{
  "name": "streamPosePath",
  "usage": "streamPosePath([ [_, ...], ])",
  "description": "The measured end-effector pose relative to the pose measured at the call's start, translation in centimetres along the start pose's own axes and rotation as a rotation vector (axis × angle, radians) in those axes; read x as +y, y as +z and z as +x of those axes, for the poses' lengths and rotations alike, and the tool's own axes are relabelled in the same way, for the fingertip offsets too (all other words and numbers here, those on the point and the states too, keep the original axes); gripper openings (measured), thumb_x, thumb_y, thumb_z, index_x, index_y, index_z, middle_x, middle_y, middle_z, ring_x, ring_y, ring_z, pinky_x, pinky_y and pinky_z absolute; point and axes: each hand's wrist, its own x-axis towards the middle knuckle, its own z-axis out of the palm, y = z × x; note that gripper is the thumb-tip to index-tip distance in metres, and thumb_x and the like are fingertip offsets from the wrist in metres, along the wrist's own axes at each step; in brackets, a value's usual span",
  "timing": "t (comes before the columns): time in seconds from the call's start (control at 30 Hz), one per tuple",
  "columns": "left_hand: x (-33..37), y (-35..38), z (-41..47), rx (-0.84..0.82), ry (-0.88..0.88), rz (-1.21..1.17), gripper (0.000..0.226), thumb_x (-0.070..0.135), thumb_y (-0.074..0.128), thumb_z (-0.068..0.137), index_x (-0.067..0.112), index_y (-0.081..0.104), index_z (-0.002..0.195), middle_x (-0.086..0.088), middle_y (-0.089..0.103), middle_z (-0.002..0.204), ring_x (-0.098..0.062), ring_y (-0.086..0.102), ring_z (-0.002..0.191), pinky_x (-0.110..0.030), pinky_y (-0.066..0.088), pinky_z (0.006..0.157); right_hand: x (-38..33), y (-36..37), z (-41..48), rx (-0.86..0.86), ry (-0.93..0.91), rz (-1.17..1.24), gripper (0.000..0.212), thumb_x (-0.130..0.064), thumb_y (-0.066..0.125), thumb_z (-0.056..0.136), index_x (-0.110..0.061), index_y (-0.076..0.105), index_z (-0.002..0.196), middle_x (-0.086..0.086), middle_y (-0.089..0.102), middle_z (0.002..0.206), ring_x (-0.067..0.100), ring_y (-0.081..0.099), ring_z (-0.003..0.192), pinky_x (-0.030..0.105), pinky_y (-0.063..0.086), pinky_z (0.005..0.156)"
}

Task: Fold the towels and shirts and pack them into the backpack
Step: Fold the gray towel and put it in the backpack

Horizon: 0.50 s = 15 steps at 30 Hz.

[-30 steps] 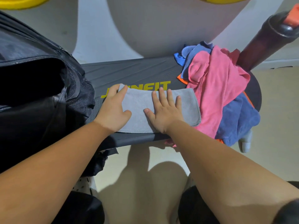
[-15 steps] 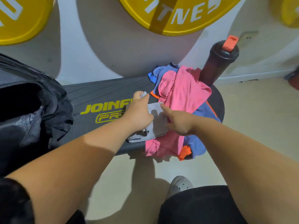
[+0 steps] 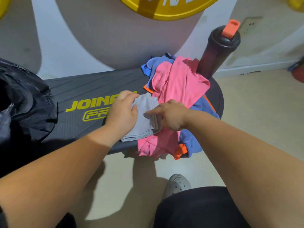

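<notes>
A grey towel (image 3: 144,125), folded small into several layers, lies on the dark bench (image 3: 82,89) beside a heap of clothes. My left hand (image 3: 122,116) rests flat on the towel's left part. My right hand (image 3: 172,116) holds its layered right edge, forefinger lying on top. The heap has a pink shirt (image 3: 177,86) draped over blue and orange cloth (image 3: 189,142), hanging off the bench's front. The black backpack (image 3: 24,102) stands with its top unzipped at the bench's left end.
A dark shaker bottle (image 3: 217,51) with an orange cap stands behind the heap at the bench's right end. A yellow weight plate (image 3: 164,7) leans on the wall behind. My grey shoe (image 3: 177,183) is on the floor below the bench.
The towel, a wide strip a second ago, has been folded over to the right into a small stack. Both hands moved right with it, next to the clothes heap.
</notes>
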Motion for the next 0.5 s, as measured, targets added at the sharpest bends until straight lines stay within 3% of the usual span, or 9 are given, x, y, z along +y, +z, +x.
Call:
streamPosePath([
  [0.07,-0.9,-0.7,-0.7,-0.029,-0.005,0.206,0.048,0.022,0.059,0.089,0.013,0.056,0.137,-0.011,0.049,0.144,-0.036,0.047,0.129,-0.049,0.037,0.110,-0.8,-0.1,0.1,-0.014,-0.004,-0.026,0.071,-0.014,0.051,0.087,-0.058,0.037,0.141,-0.010,0.043,0.144,0.031,0.036,0.117,0.046,0.034,0.096],
  [0.13,-1.7,-0.6,-1.5,-0.186,-0.028,0.391,0.067,0.042,0.058,0.093,0.020,0.036,0.152,-0.006,0.027,0.162,-0.033,0.026,0.146,-0.054,0.019,0.119,-1.3,-0.2,0.3,-0.015,0.011,0.016,0.066,-0.014,0.052,0.086,-0.054,0.045,0.138,-0.011,0.042,0.145,0.031,0.037,0.118,0.046,0.033,0.096],
  [0.2,-2.4,0.1,-2.1,-0.302,-0.028,0.501,0.080,0.061,0.044,0.094,0.022,0.015,0.158,-0.002,0.004,0.167,-0.029,0.004,0.153,-0.059,0.004,0.120,-1.3,-0.4,0.3,0.010,0.017,0.088,0.064,-0.012,0.051,0.084,-0.048,0.051,0.137,-0.008,0.047,0.143,0.031,0.040,0.120,0.046,0.036,0.101],
  [0.33,-2.6,1.2,-2.8,-0.380,-0.022,0.557,0.095,0.079,0.023,0.088,0.021,-0.002,0.159,0.002,-0.014,0.166,-0.026,-0.013,0.153,-0.063,-0.002,0.118,-0.7,-1.1,-0.5,0.084,0.010,0.275,0.055,-0.006,0.050,0.083,-0.026,0.063,0.132,0.000,0.062,0.134,0.027,0.054,0.122,0.038,0.044,0.104],
  [0.43,-2.2,2.0,-2.8,-0.420,-0.030,0.563,0.101,0.084,0.018,0.084,0.021,-0.005,0.159,0.003,-0.018,0.166,-0.025,-0.019,0.151,-0.065,-0.005,0.118,-0.2,-0.7,-0.7,0.079,0.029,0.128,0.051,-0.021,0.049,0.081,-0.030,0.064,0.129,0.002,0.065,0.123,0.033,0.054,0.113,0.041,0.046,0.098],
  [0.5,-2.1,2.2,-2.7,-0.439,-0.035,0.575,0.103,0.086,0.015,0.082,0.020,-0.006,0.159,0.003,-0.018,0.165,-0.024,-0.022,0.151,-0.065,-0.006,0.117,-0.3,-0.3,-0.2,0.226,0.032,-0.072,0.039,-0.027,0.050,0.089,-0.027,0.065,0.126,0.006,0.060,0.120,0.035,0.051,0.108,0.042,0.046,0.092],
])
